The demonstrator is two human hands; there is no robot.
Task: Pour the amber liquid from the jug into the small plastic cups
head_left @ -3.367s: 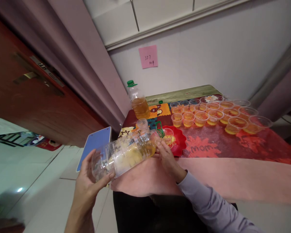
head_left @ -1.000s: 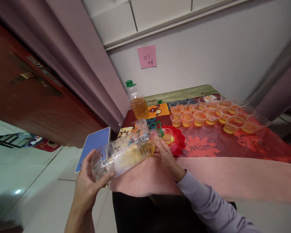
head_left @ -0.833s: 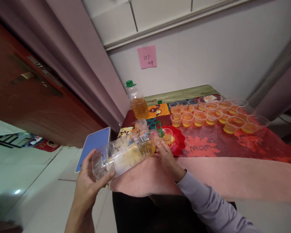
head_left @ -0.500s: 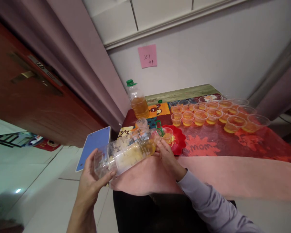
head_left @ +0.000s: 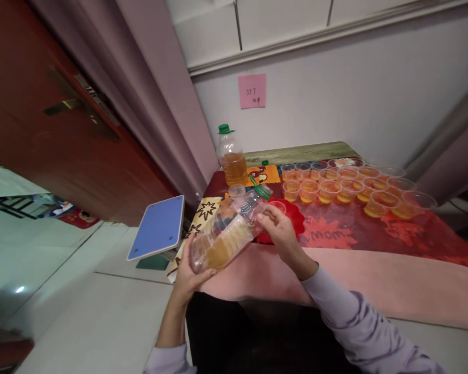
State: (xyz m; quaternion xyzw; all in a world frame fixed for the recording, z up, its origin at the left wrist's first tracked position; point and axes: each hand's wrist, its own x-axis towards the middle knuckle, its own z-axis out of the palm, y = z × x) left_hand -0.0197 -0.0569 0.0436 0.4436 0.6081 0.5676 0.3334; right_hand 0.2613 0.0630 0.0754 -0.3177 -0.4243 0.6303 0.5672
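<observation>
A large clear plastic bottle (head_left: 234, 234) leans in both my hands, its neck up to the right and its base down to the left. Yellow liquid lies in its lower part. My left hand (head_left: 187, 275) is wrapped round the base. My right hand (head_left: 278, 228) grips near the shoulder, just below the green ring handle (head_left: 262, 192). Beyond the right hand is a red scalloped plate (head_left: 299, 224), and a clear cup (head_left: 277, 206) on it is partly hidden by that hand. Another clear cup (head_left: 237, 191) stands behind the bottle.
Rows of clear cups with yellow liquid (head_left: 329, 192) fill the table's back right. A green-capped bottle (head_left: 234, 163) stands at the back left, near a small green cap (head_left: 264, 162). A blue-topped stool (head_left: 156, 228) is left of the table (head_left: 335, 265). A wall rises behind.
The bottle has tipped back from nearly level to a steeper slant, neck up, and its liquid has run toward the base. My view has shifted slightly left.
</observation>
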